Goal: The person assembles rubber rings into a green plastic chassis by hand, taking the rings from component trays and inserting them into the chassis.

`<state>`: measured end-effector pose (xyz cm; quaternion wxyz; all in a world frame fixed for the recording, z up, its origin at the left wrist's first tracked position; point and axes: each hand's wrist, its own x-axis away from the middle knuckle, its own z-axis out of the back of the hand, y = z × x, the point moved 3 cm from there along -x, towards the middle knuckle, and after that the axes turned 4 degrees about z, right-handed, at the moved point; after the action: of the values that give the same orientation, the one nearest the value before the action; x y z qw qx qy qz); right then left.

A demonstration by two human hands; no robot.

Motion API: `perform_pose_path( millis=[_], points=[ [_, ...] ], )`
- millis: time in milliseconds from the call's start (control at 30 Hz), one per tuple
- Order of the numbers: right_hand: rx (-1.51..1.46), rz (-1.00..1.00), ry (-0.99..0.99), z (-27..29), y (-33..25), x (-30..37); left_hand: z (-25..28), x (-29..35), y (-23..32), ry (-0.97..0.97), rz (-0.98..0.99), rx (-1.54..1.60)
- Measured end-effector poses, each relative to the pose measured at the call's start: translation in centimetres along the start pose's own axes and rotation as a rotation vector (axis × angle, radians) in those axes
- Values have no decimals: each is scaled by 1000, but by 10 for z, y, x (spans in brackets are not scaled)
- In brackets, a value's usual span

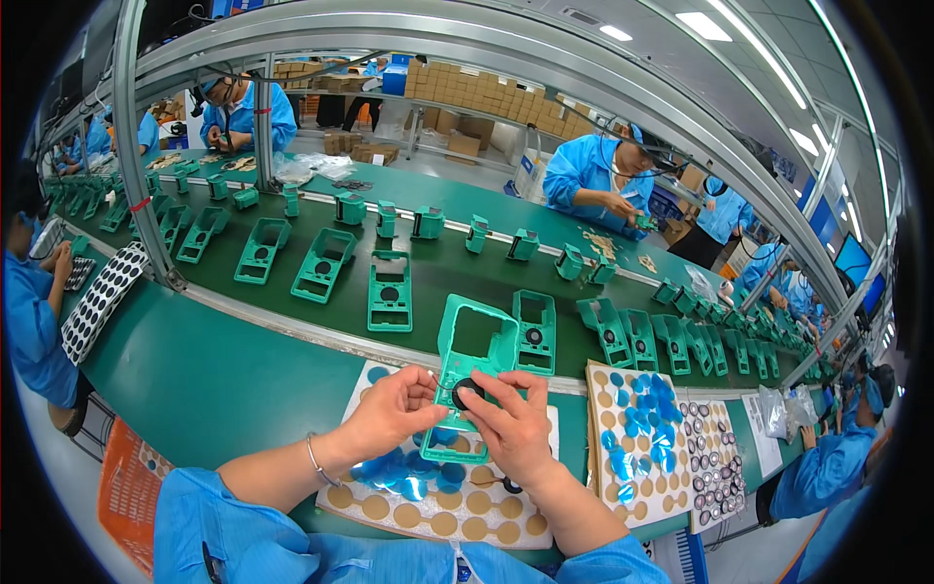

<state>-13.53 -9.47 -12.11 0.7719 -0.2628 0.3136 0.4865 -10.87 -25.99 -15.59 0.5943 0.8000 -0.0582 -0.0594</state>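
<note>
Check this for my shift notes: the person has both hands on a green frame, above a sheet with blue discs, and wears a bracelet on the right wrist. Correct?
No: the head view shows the bracelet on the left wrist, not the right. The rest stands: left hand and right hand are on the green frame, above the sheet with blue discs.

a: cam pose?
b: head-worn fisheye, left one of the pair. faces down and forward across the workbench [233, 370].
a: range?
b: left hand [389, 409], right hand [516, 425] close; ceiling lights [703, 26] far, up top.
</note>
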Motion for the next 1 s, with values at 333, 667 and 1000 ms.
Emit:
perform_pose_path(
  millis=[333,667,1000],
  points=[
    [125,30,-82,1,-6,-5,4,3,7,6,-44,26],
    [-1119,-933,-101,-15,17,9,-8,13,-1,20,-134,-135],
    [-1064,-825,24,-38,27,21,-7,12,-15,132,-270,-606]
  ],
)
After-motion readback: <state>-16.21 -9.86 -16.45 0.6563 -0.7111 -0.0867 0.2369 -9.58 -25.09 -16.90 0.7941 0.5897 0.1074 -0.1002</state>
